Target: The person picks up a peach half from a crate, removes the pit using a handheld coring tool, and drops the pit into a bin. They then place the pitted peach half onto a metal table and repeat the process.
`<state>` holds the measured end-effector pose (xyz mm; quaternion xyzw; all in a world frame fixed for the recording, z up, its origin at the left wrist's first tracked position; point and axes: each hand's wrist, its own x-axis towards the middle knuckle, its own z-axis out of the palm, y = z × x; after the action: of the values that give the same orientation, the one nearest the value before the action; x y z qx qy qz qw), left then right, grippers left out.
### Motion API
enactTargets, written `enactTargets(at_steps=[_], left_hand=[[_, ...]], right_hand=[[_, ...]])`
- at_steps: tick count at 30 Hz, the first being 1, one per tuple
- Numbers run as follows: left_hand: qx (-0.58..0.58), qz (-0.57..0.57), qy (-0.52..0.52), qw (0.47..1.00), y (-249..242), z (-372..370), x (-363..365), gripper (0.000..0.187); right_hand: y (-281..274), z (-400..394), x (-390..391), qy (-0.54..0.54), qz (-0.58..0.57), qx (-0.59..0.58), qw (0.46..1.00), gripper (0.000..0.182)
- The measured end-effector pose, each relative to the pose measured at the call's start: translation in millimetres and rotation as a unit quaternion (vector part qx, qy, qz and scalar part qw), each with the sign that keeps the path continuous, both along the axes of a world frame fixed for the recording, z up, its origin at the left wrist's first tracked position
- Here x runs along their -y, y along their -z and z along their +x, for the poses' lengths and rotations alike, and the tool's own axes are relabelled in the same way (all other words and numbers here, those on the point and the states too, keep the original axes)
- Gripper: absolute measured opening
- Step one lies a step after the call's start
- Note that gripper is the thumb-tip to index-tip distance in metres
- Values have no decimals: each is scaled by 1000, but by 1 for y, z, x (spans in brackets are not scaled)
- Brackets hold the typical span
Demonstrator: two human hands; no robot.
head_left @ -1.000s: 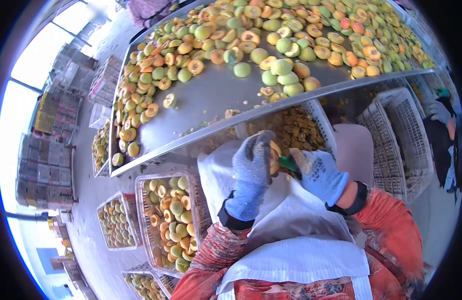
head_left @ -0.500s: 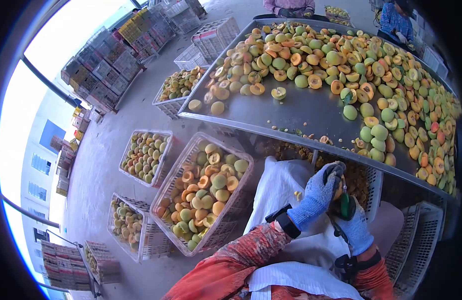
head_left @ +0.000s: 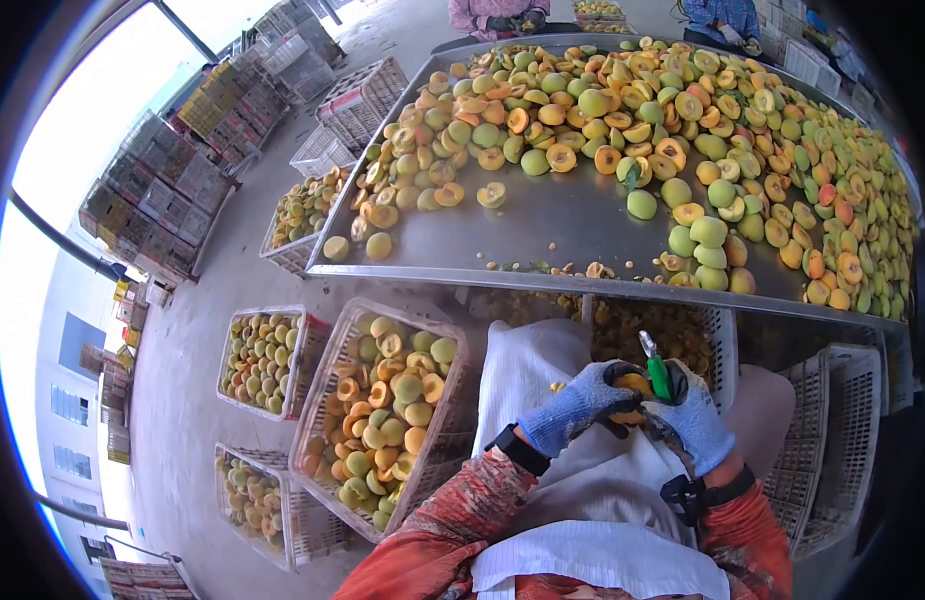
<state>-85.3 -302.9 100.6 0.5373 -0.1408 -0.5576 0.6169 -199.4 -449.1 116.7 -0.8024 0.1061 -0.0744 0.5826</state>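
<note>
My left hand [head_left: 583,408], in a blue glove with dark fingertips, is closed around an apricot [head_left: 633,388] with orange flesh, held over my lap. My right hand [head_left: 698,412], gloved alike, grips a green-handled pitting tool [head_left: 658,376] whose short metal tip points up and away from me. The right fingers also meet the near side of the apricot, so part of it is hidden. Under the table edge, just beyond my hands, stands a crate [head_left: 723,345] with brownish scraps or pits in it.
A metal table [head_left: 433,240] with a raised rim carries many whole and halved apricots [head_left: 583,105]. Crates of fruit [head_left: 383,410] stand on the floor to my left, stacked crates [head_left: 153,190] farther off. Nested crates [head_left: 833,450] are at my right. Two people [head_left: 498,15] work across the table.
Both hands have come lower and closer to my lap. The green tool has turned so that its metal tip now shows upward. My view has shifted a little to the right.
</note>
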Motion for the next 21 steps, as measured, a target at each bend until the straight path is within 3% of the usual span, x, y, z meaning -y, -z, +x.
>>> enactTargets(at_steps=[3, 5, 6, 7, 8, 11, 13, 15, 16, 17, 21], left_hand=[[-40, 59, -16, 997, -4, 7, -18, 43], [-87, -54, -195, 976, 10, 11, -27, 40], [-102, -97, -270, 952, 3, 11, -28, 42], [-81, -121, -273, 951, -5, 16, -29, 44], [-70, -143, -279, 947, 1, 21, -28, 45], [-50, -130, -280, 950, -15, 23, -24, 33], [32, -132, -336, 932, 23, 24, -26, 29], [89, -125, -291, 944, 17, 24, -27, 29], [323, -53, -257, 909, 16, 23, -28, 29], [536, 24, -208, 818, 13, 21, -29, 29], [477, -20, -179, 860, -11, 14, -24, 34]], right_hand=[[-12, -2, -13, 51, 95, -48, 993, 30], [-9, -5, -16, 85, 101, -30, 991, 28], [-11, -5, -17, 86, 39, -28, 995, 28], [-14, -9, -17, 91, -23, -33, 995, 29], [-5, -10, -18, 82, -161, 22, 983, 31], [-15, -11, -30, 47, -266, -10, 963, 37], [-14, -8, -36, 44, -305, -17, 951, 39], [-11, -4, -39, 30, -342, -15, 939, 42], [-8, -2, -39, 33, -383, -5, 923, 42], [-7, 0, -40, 36, -423, 6, 905, 42], [-4, 2, -43, 28, -455, 2, 890, 43]])
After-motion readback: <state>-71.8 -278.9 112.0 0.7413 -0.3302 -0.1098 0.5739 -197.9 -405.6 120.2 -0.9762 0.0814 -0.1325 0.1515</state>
